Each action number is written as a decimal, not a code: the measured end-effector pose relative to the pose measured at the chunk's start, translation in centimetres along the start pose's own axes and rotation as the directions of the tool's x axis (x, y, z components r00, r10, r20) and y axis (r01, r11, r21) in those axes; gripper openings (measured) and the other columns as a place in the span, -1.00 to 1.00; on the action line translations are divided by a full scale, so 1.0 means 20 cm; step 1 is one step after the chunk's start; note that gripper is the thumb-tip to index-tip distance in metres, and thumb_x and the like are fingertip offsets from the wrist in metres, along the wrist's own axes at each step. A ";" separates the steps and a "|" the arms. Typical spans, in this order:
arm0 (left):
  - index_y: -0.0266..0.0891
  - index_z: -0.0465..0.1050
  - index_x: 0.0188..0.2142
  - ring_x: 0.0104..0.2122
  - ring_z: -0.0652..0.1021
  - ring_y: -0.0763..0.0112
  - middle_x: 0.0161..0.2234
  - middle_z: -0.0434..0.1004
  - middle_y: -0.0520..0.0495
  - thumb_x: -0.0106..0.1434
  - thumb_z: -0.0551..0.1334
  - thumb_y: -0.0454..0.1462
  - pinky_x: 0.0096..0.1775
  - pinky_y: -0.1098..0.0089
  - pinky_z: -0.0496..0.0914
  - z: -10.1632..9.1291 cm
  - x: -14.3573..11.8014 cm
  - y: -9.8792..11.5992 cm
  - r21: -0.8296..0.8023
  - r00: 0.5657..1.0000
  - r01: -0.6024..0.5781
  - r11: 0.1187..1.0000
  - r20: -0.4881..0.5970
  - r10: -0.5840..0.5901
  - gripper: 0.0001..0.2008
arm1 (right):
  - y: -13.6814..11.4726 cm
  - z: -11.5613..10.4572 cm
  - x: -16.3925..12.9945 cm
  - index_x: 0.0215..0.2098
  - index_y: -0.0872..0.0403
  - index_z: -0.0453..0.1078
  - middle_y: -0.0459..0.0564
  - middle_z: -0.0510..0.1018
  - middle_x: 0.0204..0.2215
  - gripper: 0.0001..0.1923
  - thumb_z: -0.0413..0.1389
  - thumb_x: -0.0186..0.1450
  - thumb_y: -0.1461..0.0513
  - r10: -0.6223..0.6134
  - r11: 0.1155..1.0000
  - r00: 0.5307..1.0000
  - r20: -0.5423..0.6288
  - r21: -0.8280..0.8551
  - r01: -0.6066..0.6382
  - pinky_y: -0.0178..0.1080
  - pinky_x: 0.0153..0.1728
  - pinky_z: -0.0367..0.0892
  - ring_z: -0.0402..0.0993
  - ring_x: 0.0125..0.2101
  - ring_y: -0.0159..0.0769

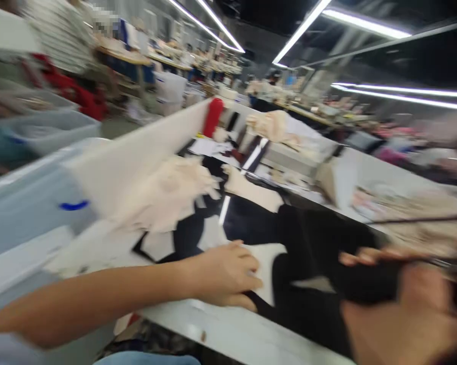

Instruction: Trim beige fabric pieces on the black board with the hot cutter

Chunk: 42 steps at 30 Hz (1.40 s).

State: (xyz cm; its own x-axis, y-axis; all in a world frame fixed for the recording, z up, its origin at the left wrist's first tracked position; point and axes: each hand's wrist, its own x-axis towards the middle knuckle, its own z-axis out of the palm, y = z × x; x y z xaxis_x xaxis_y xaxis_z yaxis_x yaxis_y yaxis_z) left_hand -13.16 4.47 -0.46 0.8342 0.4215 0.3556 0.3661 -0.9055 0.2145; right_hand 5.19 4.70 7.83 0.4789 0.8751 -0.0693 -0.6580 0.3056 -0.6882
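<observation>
My left hand (228,274) rests on a white cut piece (267,261) with curved edges, fingers loosely bent and thumb apart. Under that piece lies a dark, shiny work surface (251,220). At the lower right, my right hand (407,309) is smeared by motion over black material (308,314). Its fingers reach left, and whether they grip the material is unclear. A cream cut piece (253,190) lies beyond my left hand. To the left is a fanned heap of pale cut pieces (171,190).
A pale raised panel (148,147) borders the table on the left. At the back stand a red cone-like object (213,117) and a peach fabric bundle (268,124). A bluish bin (46,129) is at the left. Blurred fabric lies at right; people work at far tables.
</observation>
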 end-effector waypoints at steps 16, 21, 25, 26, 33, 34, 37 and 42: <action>-0.25 0.45 -0.15 -0.21 0.56 0.29 -0.22 0.53 -0.04 0.50 0.10 -0.39 0.23 0.07 0.35 0.00 0.06 0.02 0.029 0.988 -0.144 0.989 -0.055 0.145 -0.85 | -0.08 -0.18 -0.07 0.14 -0.18 0.28 -0.19 0.44 -0.34 -0.48 0.33 0.29 0.05 -0.323 0.864 0.783 0.532 -0.171 0.473 -0.30 -0.58 0.42 0.41 -0.51 -0.38; -0.24 0.45 -0.28 -0.32 0.55 0.31 -0.35 0.52 -0.01 0.52 0.04 -0.41 0.03 0.20 0.48 0.04 0.14 0.04 0.166 0.969 -0.213 0.963 -0.087 0.230 -0.73 | -0.06 -0.20 -0.08 0.16 -0.18 0.29 -0.17 0.47 -0.31 -0.47 0.36 0.30 0.09 -0.291 0.905 0.778 0.557 -0.104 0.414 -0.30 -0.55 0.44 0.44 -0.48 -0.38; -0.23 0.46 -0.31 -0.36 0.54 0.33 -0.39 0.49 0.02 0.48 0.06 -0.46 0.07 0.17 0.46 0.06 0.16 0.04 0.211 0.969 -0.217 0.953 -0.075 0.237 -0.72 | -0.04 -0.20 -0.08 0.13 -0.17 0.27 -0.19 0.47 -0.33 -0.43 0.40 0.26 0.05 -0.275 0.913 0.791 0.547 -0.109 0.393 -0.30 -0.55 0.42 0.43 -0.50 -0.39; -0.24 0.46 -0.31 -0.36 0.54 0.32 -0.39 0.49 0.02 0.47 0.06 -0.47 0.08 0.16 0.46 0.06 0.15 0.04 0.216 0.970 -0.215 0.952 -0.068 0.234 -0.72 | -0.04 -0.20 -0.08 0.14 -0.17 0.26 -0.18 0.47 -0.33 -0.41 0.40 0.26 0.04 -0.272 0.915 0.791 0.548 -0.108 0.389 -0.30 -0.55 0.42 0.42 -0.50 -0.39; -0.26 0.45 -0.30 -0.29 0.55 0.19 -0.31 0.53 -0.08 0.47 0.03 -0.45 -0.17 0.13 0.51 0.04 0.14 0.02 0.065 0.990 -0.132 0.989 0.051 0.129 -0.72 | -0.01 -0.19 -0.08 0.12 -0.15 0.22 -0.16 0.48 -0.33 -0.43 0.38 0.27 0.04 -0.266 0.921 0.792 0.550 -0.097 0.377 -0.30 -0.59 0.37 0.39 -0.54 -0.40; -0.26 0.46 -0.28 -0.28 0.55 0.19 -0.31 0.53 -0.07 0.49 0.03 -0.43 -0.16 0.14 0.51 0.04 0.14 0.02 0.024 0.992 -0.118 0.993 0.046 0.117 -0.73 | -0.01 -0.19 -0.08 0.11 -0.14 0.23 -0.16 0.48 -0.32 -0.43 0.39 0.26 0.05 -0.265 0.924 0.792 0.551 -0.088 0.371 -0.30 -0.59 0.37 0.39 -0.53 -0.40; -0.26 0.49 -0.18 -0.20 0.58 0.21 -0.24 0.57 -0.08 0.53 0.05 -0.38 -0.08 0.17 0.51 0.04 0.15 0.01 -0.081 0.996 -0.084 0.993 0.031 0.087 -0.76 | 0.00 -0.19 -0.07 0.11 -0.14 0.26 -0.16 0.49 -0.31 -0.45 0.39 0.27 0.08 -0.273 0.929 0.784 0.557 -0.060 0.366 -0.32 -0.57 0.37 0.39 -0.51 -0.41; -0.18 0.50 -0.13 -0.18 0.58 0.28 -0.21 0.60 -0.05 0.53 0.08 -0.35 -0.05 0.26 0.49 0.01 0.15 0.00 -0.151 0.998 -0.070 0.986 -0.001 0.070 -0.79 | 0.03 -0.19 -0.07 0.07 -0.12 0.30 -0.16 0.49 -0.30 -0.55 0.36 0.31 0.11 -0.293 0.918 0.764 0.575 -0.054 0.392 -0.33 -0.54 0.38 0.39 -0.48 -0.43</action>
State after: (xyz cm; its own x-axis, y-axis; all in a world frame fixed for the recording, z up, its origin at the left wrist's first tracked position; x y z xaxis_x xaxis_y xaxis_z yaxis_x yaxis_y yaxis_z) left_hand -10.48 5.67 0.41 0.8577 0.3568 0.3703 0.2406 -0.9149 0.3241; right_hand 6.40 2.26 4.84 0.2240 0.7949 0.5639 -0.3847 0.6037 -0.6982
